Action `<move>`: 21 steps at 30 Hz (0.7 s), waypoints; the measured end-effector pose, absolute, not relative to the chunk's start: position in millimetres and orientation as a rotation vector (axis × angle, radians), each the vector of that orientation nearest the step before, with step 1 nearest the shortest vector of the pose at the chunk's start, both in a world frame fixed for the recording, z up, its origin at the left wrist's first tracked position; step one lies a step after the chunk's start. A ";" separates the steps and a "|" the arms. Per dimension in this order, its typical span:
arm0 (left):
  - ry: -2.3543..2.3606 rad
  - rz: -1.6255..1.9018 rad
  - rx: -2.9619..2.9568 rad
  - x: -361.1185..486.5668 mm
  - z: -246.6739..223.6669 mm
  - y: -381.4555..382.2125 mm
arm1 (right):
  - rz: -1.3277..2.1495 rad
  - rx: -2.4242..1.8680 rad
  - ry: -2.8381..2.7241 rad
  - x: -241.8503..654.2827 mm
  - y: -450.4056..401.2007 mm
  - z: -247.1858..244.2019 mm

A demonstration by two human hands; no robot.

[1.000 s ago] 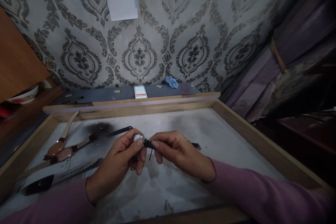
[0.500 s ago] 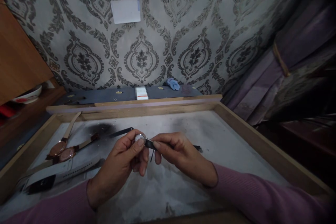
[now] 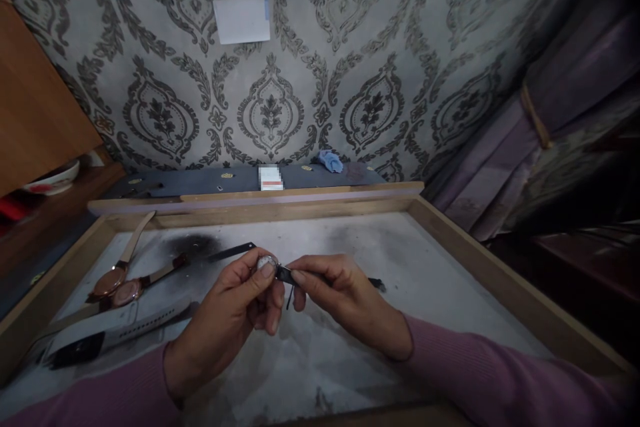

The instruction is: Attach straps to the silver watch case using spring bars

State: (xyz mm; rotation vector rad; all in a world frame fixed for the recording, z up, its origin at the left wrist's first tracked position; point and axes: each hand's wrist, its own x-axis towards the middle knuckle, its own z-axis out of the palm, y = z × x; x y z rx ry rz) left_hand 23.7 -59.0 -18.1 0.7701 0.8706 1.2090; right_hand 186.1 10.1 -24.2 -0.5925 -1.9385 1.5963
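A small round watch (image 3: 267, 261) with a pale face is pinched between the thumb and fingers of my left hand (image 3: 233, 303). My right hand (image 3: 345, 297) grips a short black watch strap (image 3: 285, 274) that meets the edge of the watch case. A thin dark strip (image 3: 290, 297) hangs below the strap between my hands; what it is, I cannot make out. Behind my left hand a black strap piece (image 3: 233, 251) lies on the white surface. Another small black piece (image 3: 377, 283) shows past my right hand, partly hidden.
Two rose-gold watches (image 3: 111, 280) and a dark rectangular watch with a pale strap (image 3: 80, 349) lie at the left. A wooden rim (image 3: 260, 215) borders the white work surface (image 3: 400, 240). Beyond it are a small white box (image 3: 271, 177) and a blue cloth (image 3: 331, 161).
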 end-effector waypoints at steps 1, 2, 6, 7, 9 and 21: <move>0.875 1.208 0.776 23.6 -17.5 -58.4 | 1.588 -0.601 -1.946 186.0 10.1 -24.3; 0.879 1.203 0.782 23.4 -17.1 -57.8 | 1.581 -0.607 -1.954 186.0 10.1 -24.4; 0.897 1.183 0.806 21.7 -18.0 -56.4 | 1.560 -0.620 -1.981 186.4 9.9 -24.7; 0.898 1.179 0.812 21.0 -18.7 -56.4 | 1.551 -0.625 -1.987 186.7 9.8 -24.7; 0.901 1.167 0.827 19.8 -20.4 -56.6 | 1.523 -0.638 -2.002 187.1 9.7 -24.6; 0.933 1.122 0.900 16.0 -25.2 -54.0 | 1.397 -0.650 -2.096 186.9 10.1 -27.5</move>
